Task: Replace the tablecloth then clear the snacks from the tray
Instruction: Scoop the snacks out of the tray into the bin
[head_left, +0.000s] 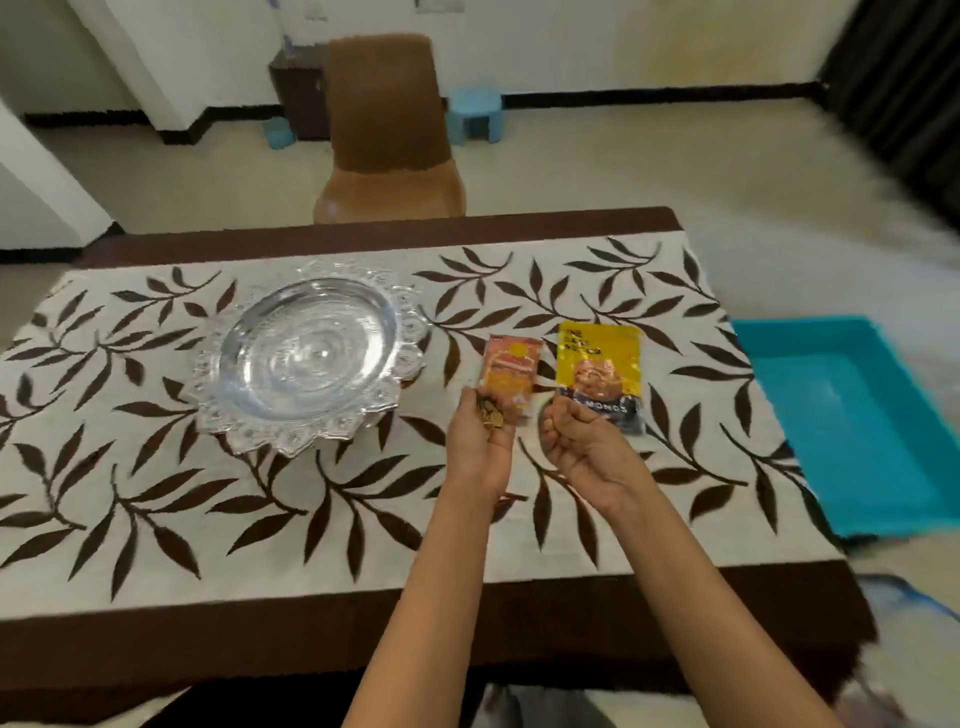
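The left hand (480, 447) hovers palm-up over the tablecloth (208, 509). Its fingers are cupped round a small heap of brown snacks (492, 415), too blurred to name. The orange packet (511, 374) lies flat just beyond those fingertips, nearly touching them. Its long axis runs away from the person, so its near short end faces the cupped palm. I cannot tell whether that end is the open one.

The right hand (584, 449) is beside the left, a little nearer the yellow packet (597, 358). That packet lies parallel to the orange one and just to its right. The right fingers (558, 418) are loosely curled, palm up, and I cannot tell whether they hold anything.

The tray (311, 358) sits well off to the left of both hands and looks bare. The leaf-patterned cloth is already spread, so the task seems close to done.

The next move probably turns on the short gap between the cupped snacks and the orange packet's near end. The left hand is the closer one (the right would likely have to hold the mouth open). A blue bin (841, 415) sits beyond the table's right edge.
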